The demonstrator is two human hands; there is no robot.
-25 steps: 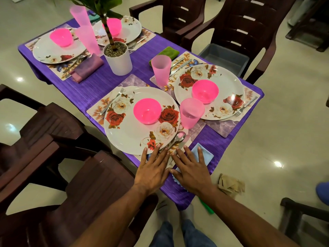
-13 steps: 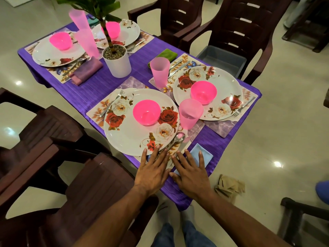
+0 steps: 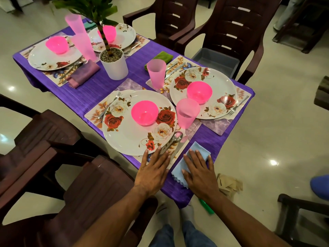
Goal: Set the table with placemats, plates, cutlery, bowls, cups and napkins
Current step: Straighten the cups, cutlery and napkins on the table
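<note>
The pale blue folded cloth napkin [image 3: 191, 164] lies at the near right corner of the table's purple ribbed tablecloth [image 3: 85, 97], just beside the floral placemat [image 3: 97, 113] of the nearest setting. The right hand [image 3: 200, 172] rests flat on it with fingers straight, pressing rather than gripping; the left hand [image 3: 154, 169] lies flat too, fingertips at the rim of the white rose-patterned plate [image 3: 128, 134] and touching the steel spoon [image 3: 175, 139] beside it. Neither hand clasps anything.

The napkin looks light, soft and limp, so it will likely slide and crumple under a push (its scalloped near edge already sits close to the table's drop). Smoothing it with a flat palm, or pinching a folded corner to shift it, seems the safest hold.

Room is tight: the pink translucent plastic cup [image 3: 187, 112] stands just beyond the spoon, light and probably easy to tip, and the pink plastic bowl [image 3: 144, 113] sits on the plate. Open cloth remains to the right of the napkin, towards the table's corner.
</note>
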